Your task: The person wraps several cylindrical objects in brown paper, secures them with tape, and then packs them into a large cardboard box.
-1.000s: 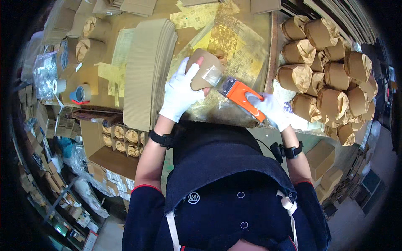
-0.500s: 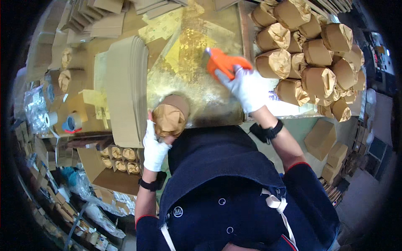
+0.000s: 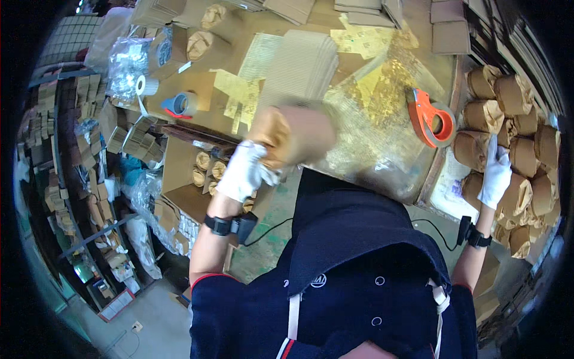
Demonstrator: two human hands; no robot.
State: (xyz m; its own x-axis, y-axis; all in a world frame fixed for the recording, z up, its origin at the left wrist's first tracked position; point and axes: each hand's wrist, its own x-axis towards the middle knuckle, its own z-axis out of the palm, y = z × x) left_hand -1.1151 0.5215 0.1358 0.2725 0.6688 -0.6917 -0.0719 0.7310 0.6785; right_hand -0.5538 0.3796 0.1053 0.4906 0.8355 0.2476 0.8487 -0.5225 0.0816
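My left hand (image 3: 242, 176), in a white glove, grips a brown cardboard-wrapped cylinder (image 3: 306, 133) with crumpled kraft paper at its near end. It is tilted over the table's front edge and blurred by motion. My right hand (image 3: 495, 179), also gloved, reaches among many similar cylinders on the right, its fingers stretched out beside one wrapped cylinder (image 3: 471, 149). Whether the fingers press on it I cannot tell. An orange tape dispenser (image 3: 423, 118) with a roll of tape lies on the table near its right edge.
A stack of corrugated cardboard sheets (image 3: 299, 66) lies on the table. Below the front edge stands an open carton (image 3: 179, 157) with wrapped cylinders in dividers. A blue tape dispenser (image 3: 180, 105) and a white roll (image 3: 146, 85) sit at left. Flat cardboard (image 3: 451, 37) lies at the back right.
The orange tape dispenser has left my right hand and lies on the table. That hand has moved right to the cylinders. My left hand has lifted and tipped its cylinder; the view has turned.
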